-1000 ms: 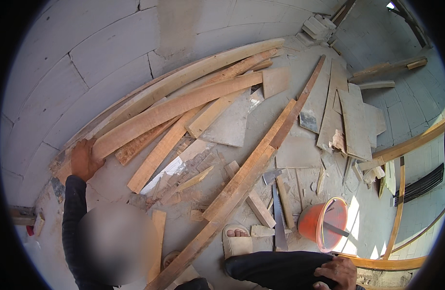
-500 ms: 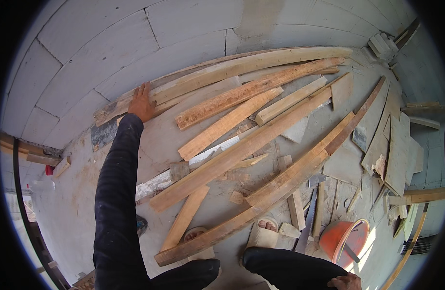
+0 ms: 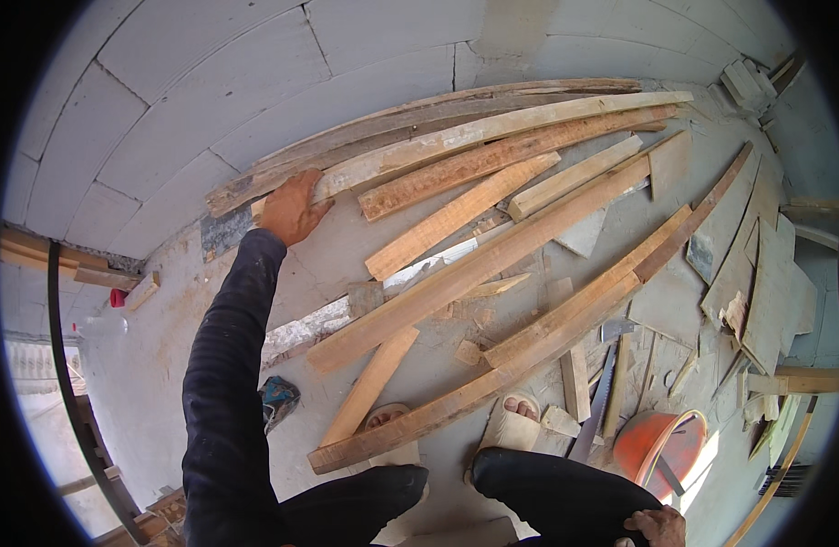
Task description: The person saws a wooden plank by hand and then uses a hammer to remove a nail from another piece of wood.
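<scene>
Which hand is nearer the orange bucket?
Right: the right hand is just below the orange bucket in view; the left hand is far off, at the long pale beam.

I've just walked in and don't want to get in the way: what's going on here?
A person's left hand grips the near end of a long pale timber beam, which lies among other timbers beside the block wall. The right hand rests at the right thigh. A handsaw and an orange bucket are on the floor, toward the person's right.
</scene>
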A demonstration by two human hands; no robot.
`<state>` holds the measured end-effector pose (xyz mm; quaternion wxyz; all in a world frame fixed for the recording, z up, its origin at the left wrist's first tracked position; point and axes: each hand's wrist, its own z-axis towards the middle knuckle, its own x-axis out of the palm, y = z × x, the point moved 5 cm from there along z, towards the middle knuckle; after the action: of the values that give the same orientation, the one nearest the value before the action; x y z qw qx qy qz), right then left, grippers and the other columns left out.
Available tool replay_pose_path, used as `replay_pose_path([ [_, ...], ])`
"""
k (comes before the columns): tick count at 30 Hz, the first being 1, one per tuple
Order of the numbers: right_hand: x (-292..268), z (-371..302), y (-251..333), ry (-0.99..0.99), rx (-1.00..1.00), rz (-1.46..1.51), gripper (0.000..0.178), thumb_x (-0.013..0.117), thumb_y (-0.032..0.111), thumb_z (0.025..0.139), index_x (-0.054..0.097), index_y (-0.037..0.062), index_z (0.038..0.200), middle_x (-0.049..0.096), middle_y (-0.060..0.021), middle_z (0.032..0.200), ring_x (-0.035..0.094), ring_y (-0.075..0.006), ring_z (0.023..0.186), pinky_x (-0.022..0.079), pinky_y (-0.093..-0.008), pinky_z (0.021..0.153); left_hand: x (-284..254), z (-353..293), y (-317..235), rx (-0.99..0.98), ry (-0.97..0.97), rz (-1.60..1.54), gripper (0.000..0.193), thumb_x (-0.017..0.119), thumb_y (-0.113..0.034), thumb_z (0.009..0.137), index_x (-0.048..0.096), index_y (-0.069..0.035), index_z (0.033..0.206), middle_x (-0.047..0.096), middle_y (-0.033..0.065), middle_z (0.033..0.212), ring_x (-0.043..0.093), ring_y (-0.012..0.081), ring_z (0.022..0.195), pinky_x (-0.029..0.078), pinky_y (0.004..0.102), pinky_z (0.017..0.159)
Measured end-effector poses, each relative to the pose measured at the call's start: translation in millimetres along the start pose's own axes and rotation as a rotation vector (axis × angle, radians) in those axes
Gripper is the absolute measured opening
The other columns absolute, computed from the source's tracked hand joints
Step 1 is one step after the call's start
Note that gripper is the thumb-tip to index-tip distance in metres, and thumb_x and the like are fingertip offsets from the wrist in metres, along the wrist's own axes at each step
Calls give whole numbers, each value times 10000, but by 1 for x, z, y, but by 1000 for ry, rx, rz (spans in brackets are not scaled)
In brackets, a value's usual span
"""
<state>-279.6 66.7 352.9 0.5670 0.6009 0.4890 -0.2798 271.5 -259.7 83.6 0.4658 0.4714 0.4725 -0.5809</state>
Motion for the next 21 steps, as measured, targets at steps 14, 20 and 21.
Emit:
replay_pose_path([
  [14,9,-49,-4,-344,-127,117,339,795,196,817,743,41,1113,728,-95,888,674,-305,880,497,-424,868,-217,-152,-212,-340,475,-1226,591,550,-511,1040,631,57,1177,696,122,861,679,142,574,465,229,408],
  [20,21,-71,6,-452,-322,228,342,677,321,938,724,54,1148,717,-106,983,655,-309,969,504,-419,901,-201,-257,-268,-687,418,-1643,538,516,-497,1055,615,-1,1237,738,110,886,665,130,503,473,196,334],
  [21,27,-75,8,-508,-335,273,351,697,317,929,715,57,1165,705,-101,968,649,-302,951,506,-413,885,-203,-274,-285,-813,342,-1659,517,519,-495,1057,621,-11,1209,731,108,863,665,146,494,469,201,326],
])
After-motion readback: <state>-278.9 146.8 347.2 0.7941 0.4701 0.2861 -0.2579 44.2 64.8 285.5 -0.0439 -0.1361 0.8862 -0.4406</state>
